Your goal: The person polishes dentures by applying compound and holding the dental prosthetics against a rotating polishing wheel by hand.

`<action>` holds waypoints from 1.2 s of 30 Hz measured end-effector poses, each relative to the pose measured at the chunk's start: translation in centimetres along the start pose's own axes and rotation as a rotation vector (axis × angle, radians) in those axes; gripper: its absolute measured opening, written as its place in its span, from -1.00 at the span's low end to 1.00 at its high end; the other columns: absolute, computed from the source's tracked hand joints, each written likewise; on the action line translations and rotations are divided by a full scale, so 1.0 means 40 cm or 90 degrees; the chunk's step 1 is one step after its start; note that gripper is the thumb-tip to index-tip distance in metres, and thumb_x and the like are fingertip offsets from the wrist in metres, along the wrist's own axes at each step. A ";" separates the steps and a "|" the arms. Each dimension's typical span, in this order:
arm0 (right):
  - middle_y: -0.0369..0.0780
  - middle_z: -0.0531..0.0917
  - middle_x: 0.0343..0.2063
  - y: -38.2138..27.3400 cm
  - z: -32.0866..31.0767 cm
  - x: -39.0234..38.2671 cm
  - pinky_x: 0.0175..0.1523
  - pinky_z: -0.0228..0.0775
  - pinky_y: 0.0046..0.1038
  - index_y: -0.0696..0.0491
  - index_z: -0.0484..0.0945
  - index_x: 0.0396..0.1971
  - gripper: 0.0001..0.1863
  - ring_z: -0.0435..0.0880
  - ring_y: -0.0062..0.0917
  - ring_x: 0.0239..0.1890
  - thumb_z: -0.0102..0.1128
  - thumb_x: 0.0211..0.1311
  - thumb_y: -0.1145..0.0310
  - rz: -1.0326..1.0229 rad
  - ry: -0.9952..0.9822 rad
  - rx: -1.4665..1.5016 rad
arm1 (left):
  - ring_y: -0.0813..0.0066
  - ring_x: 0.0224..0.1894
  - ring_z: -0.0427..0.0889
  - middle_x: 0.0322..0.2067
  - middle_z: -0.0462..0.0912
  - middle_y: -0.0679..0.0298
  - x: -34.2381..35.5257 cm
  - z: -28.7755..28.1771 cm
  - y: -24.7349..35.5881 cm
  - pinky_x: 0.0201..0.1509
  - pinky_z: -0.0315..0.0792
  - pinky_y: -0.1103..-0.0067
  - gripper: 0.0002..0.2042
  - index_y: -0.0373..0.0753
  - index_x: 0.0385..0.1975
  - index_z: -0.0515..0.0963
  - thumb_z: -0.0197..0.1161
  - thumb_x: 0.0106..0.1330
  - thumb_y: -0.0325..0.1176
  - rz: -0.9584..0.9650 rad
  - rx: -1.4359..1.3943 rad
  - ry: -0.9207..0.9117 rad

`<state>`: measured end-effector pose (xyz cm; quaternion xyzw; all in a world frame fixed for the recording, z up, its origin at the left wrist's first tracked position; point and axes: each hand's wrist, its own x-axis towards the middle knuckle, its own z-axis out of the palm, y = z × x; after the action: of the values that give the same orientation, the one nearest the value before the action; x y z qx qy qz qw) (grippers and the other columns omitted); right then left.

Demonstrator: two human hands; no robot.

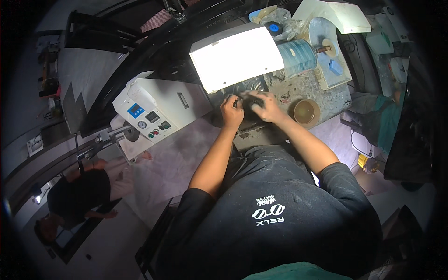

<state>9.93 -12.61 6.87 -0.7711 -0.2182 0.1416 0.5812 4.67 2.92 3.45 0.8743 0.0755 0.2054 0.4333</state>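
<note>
My left hand (232, 108) is closed at the front of the work surface, just below the white lit hood (235, 56); a small dark thing in its fingers is too unclear to name. My right hand (263, 106) is close beside it on the right, fingers blurred and greyed, reaching toward the left hand. Dark, crumpled material (252, 83) lies behind both hands. A round brown bowl (304, 112) holding cloudy liquid stands right of my right hand on the stained grey work surface (329, 105).
A white control box (163, 109) stands at left. Behind the bowl are a blue water jug (298, 58) and a tray with a blue block (334, 66). Plastic bags (284, 21) sit at the back. Another person (79, 196) is at lower left.
</note>
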 end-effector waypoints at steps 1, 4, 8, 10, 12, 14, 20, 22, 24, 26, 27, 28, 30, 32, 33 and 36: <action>0.04 0.59 -0.19 -0.014 0.018 0.007 0.02 0.38 -0.37 0.22 0.53 -0.15 -0.60 0.60 -0.27 -0.16 0.12 -0.08 0.42 0.006 -0.015 -0.100 | 0.30 -0.52 0.51 -0.57 0.54 0.17 -0.003 0.007 0.001 -0.37 0.35 0.48 -0.93 -0.34 -0.51 0.47 0.15 -0.02 -0.62 -0.080 -0.043 0.001; -0.02 0.63 -0.25 0.051 0.053 0.019 -0.03 0.38 -0.44 0.28 0.50 -0.13 -0.64 0.61 -0.49 -0.22 0.11 0.00 0.49 0.092 -0.004 -0.238 | 0.53 -0.61 0.41 -0.65 0.47 0.24 -0.002 0.021 -0.003 -0.48 0.28 0.57 -0.92 -0.35 -0.53 0.44 0.12 -0.03 -0.66 -0.198 -0.098 -0.007; -0.04 0.66 -0.43 0.111 0.064 0.045 -0.17 0.41 -0.46 0.28 0.60 -0.35 -0.75 0.64 -0.37 -0.35 0.26 0.01 0.40 0.288 0.116 0.062 | 0.69 -0.69 0.27 -0.74 0.38 0.31 0.034 0.031 0.013 -0.61 0.19 0.61 -0.92 -0.35 -0.55 0.44 0.15 -0.04 -0.66 -0.253 -0.108 -0.021; -0.19 0.64 -0.52 0.090 0.053 0.065 -0.33 0.36 -0.52 0.24 0.62 -0.39 -0.82 0.52 -0.54 -0.50 0.26 0.00 0.46 0.442 0.139 0.235 | 0.69 -0.70 0.28 -0.75 0.36 0.33 0.047 0.033 0.013 -0.63 0.18 0.60 -0.92 -0.35 -0.55 0.45 0.19 -0.06 -0.63 -0.256 -0.123 -0.023; -0.28 0.60 -0.55 0.096 0.050 0.068 -0.42 0.30 -0.55 0.20 0.63 -0.44 -0.87 0.43 -0.61 -0.55 0.26 -0.02 0.49 0.439 0.173 0.266 | 0.69 -0.69 0.29 -0.74 0.37 0.35 0.063 0.055 -0.015 -0.63 0.19 0.61 -0.92 -0.35 -0.57 0.46 0.18 -0.09 -0.62 -0.216 -0.050 -0.035; -0.23 0.62 -0.55 0.040 0.061 0.093 -0.38 0.32 -0.52 0.22 0.62 -0.43 -0.87 0.46 -0.58 -0.53 0.24 -0.03 0.51 0.464 0.196 0.245 | 0.69 -0.68 0.29 -0.73 0.38 0.35 0.057 0.082 -0.109 -0.62 0.20 0.60 -0.91 -0.36 -0.57 0.46 0.17 -0.11 -0.63 -0.267 -0.064 0.004; -0.16 0.63 -0.54 0.031 0.040 0.085 -0.32 0.36 -0.45 0.25 0.61 -0.45 -0.82 0.51 -0.51 -0.50 0.27 -0.07 0.45 0.459 0.154 0.033 | 0.68 -0.62 0.31 -0.69 0.42 0.32 0.054 0.055 -0.040 -0.58 0.23 0.61 -0.91 -0.39 -0.57 0.43 0.14 -0.13 -0.65 -0.313 -0.096 -0.040; -0.15 0.63 -0.53 0.021 0.045 0.072 -0.32 0.37 -0.43 0.26 0.60 -0.46 -0.80 0.52 -0.50 -0.49 0.28 -0.07 0.43 0.420 0.154 0.066 | 0.66 -0.61 0.32 -0.70 0.44 0.27 0.040 0.034 -0.011 -0.55 0.26 0.59 -0.93 -0.41 -0.58 0.42 0.14 -0.09 -0.64 -0.253 -0.098 -0.011; -0.13 0.63 -0.53 0.013 0.052 0.074 -0.32 0.37 -0.42 0.28 0.59 -0.47 -0.77 0.53 -0.49 -0.48 0.29 -0.08 0.41 0.380 0.149 0.099 | 0.65 -0.61 0.32 -0.71 0.44 0.24 0.035 0.032 -0.015 -0.53 0.27 0.58 -0.94 -0.41 -0.58 0.42 0.14 -0.08 -0.63 -0.238 -0.108 0.020; -0.11 0.63 -0.53 0.028 0.049 0.081 -0.32 0.37 -0.41 0.31 0.57 -0.48 -0.75 0.52 -0.48 -0.49 0.29 -0.06 0.40 0.461 0.128 0.098 | 0.64 -0.60 0.33 -0.72 0.43 0.21 0.040 0.037 -0.010 -0.51 0.28 0.57 -0.95 -0.41 -0.59 0.42 0.14 -0.07 -0.63 -0.221 -0.123 0.047; -0.11 0.63 -0.53 0.035 0.051 0.085 -0.32 0.37 -0.41 0.31 0.57 -0.48 -0.75 0.52 -0.48 -0.49 0.29 -0.06 0.40 0.460 0.128 0.098 | 0.65 -0.59 0.33 -0.73 0.42 0.19 0.049 0.041 -0.009 -0.50 0.28 0.56 -0.94 -0.41 -0.60 0.42 0.14 -0.08 -0.63 -0.243 -0.092 0.032; -0.12 0.61 -0.54 0.037 0.056 0.093 -0.34 0.37 -0.41 0.32 0.56 -0.50 -0.75 0.50 -0.50 -0.50 0.29 -0.05 0.40 0.515 0.153 0.079 | 0.65 -0.58 0.34 -0.73 0.42 0.18 0.059 0.044 -0.010 -0.50 0.29 0.56 -0.94 -0.40 -0.60 0.41 0.14 -0.09 -0.64 -0.266 -0.061 0.018; -0.13 0.60 -0.56 0.039 0.059 0.099 -0.35 0.36 -0.40 0.33 0.55 -0.52 -0.74 0.49 -0.51 -0.52 0.29 -0.05 0.40 0.569 0.177 0.060 | 0.65 -0.59 0.33 -0.73 0.41 0.17 0.070 0.042 -0.009 -0.50 0.28 0.56 -0.93 -0.40 -0.60 0.41 0.14 -0.09 -0.64 -0.295 -0.056 0.007; -0.12 0.57 -0.59 0.014 0.048 0.103 -0.38 0.35 -0.39 0.37 0.51 -0.49 -0.71 0.46 -0.50 -0.53 0.29 -0.04 0.40 0.607 0.146 0.088 | 0.66 -0.59 0.32 -0.73 0.40 0.16 0.078 0.029 0.014 -0.51 0.27 0.56 -0.93 -0.40 -0.60 0.40 0.14 -0.09 -0.64 -0.325 -0.053 -0.011; -0.12 0.57 -0.59 0.032 0.053 0.095 -0.38 0.35 -0.39 0.37 0.51 -0.49 -0.71 0.46 -0.50 -0.53 0.29 -0.04 0.40 0.608 0.147 0.088 | 0.66 -0.60 0.31 -0.74 0.40 0.16 0.072 0.015 0.026 -0.52 0.27 0.57 -0.93 -0.40 -0.59 0.42 0.15 -0.09 -0.63 -0.325 -0.085 -0.014; -0.12 0.55 -0.61 0.072 0.076 0.075 -0.43 0.33 -0.39 0.38 0.49 -0.48 -0.70 0.46 -0.50 -0.54 0.28 -0.03 0.40 0.416 0.131 0.142 | 0.66 -0.60 0.31 -0.74 0.41 0.18 0.047 0.015 0.002 -0.53 0.26 0.57 -0.92 -0.39 -0.57 0.44 0.16 -0.10 -0.62 -0.260 -0.138 0.032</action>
<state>11.60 -9.23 3.35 -0.7422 0.1161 0.2647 0.6047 6.62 3.00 3.74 0.7839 0.2393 0.1415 0.5551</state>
